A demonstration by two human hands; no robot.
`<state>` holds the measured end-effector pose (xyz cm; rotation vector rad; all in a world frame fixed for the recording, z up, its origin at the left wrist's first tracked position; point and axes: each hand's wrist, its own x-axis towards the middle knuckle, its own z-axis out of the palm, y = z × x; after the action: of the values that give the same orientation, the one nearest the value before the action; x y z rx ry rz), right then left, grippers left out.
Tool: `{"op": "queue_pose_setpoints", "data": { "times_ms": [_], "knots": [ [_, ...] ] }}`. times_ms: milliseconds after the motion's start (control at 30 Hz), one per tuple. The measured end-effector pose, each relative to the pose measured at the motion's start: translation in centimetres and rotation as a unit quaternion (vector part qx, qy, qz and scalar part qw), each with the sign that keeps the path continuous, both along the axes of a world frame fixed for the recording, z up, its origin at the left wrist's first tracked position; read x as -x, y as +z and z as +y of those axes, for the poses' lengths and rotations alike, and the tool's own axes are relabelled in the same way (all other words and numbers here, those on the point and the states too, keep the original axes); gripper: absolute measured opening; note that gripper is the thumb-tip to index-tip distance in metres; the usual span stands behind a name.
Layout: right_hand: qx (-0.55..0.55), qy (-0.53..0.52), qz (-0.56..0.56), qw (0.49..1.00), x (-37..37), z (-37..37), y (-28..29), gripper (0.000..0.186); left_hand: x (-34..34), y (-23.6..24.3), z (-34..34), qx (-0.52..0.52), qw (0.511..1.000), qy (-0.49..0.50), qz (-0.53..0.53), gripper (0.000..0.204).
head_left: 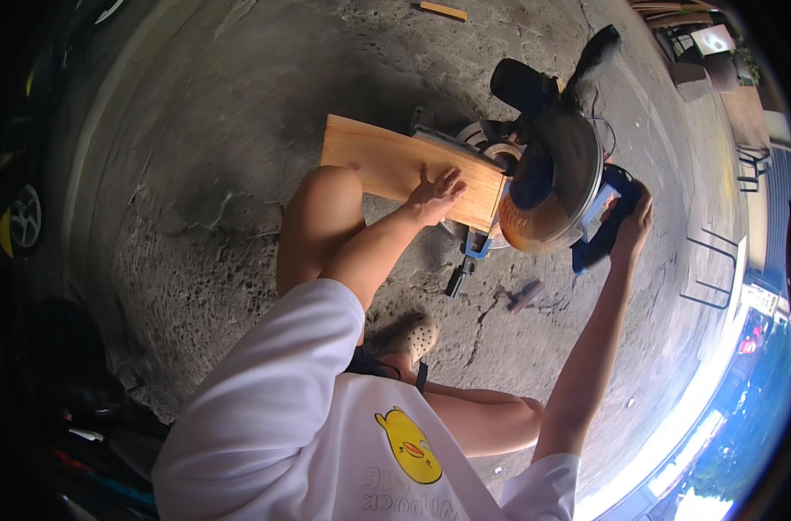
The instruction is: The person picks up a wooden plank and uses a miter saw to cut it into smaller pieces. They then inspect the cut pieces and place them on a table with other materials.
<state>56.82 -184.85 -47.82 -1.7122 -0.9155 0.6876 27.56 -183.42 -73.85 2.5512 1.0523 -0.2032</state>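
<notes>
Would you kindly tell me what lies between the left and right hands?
The head view shows the board's end and part of the saw between the left hand and right hand.

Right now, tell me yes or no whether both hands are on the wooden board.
No, only the left hand rests on the wooden board; the right hand grips the blue saw handle.

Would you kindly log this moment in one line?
left hand: spread on wooden board | right hand: gripping saw handle | board: end beside saw head | yellowish strip: on concrete ground
</notes>
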Motion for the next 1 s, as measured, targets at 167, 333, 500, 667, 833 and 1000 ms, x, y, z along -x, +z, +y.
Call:
{"op": "queue_pose_setpoints", "data": {
  "times_ms": [167, 333, 500, 667, 833, 1000],
  "knots": [
    [-0.024, 0.009, -0.033, 0.999, 1.0, -2.8, -2.2, 0.048, 0.2, -1.7, -0.7, -0.021, 0.999, 0.029, -0.04, 0.093],
    [-0.043, 0.001, -0.007, 0.999, 1.7, -4.7, -3.5, 0.051, -1.1, -1.6, -1.4, -0.015, 0.996, 0.081, -0.028, 0.064],
    [-0.035, -0.018, -0.003, 0.999, 1.8, -5.5, -4.5, 0.052, -1.7, -1.9, -1.8, 0.002, 0.994, 0.105, -0.03, 0.046],
    [-0.066, -0.024, -0.013, 0.997, 1.8, -6.6, -6.0, 0.057, -2.0, -2.0, -1.7, 0.008, 0.994, 0.106, -0.034, 0.042],
    [-0.063, -0.028, -0.008, 0.998, 2.5, -6.8, -6.3, 0.06, -2.1, -3.2, -1.8, 0.004, 0.99, 0.129, -0.052, 0.039],
    [-0.063, -0.033, -0.009, 0.997, 2.8, -6.8, -6.3, 0.061, -2.1, -3.7, -1.8, -0.007, 0.991, 0.126, -0.034, 0.038]
  ]
}}
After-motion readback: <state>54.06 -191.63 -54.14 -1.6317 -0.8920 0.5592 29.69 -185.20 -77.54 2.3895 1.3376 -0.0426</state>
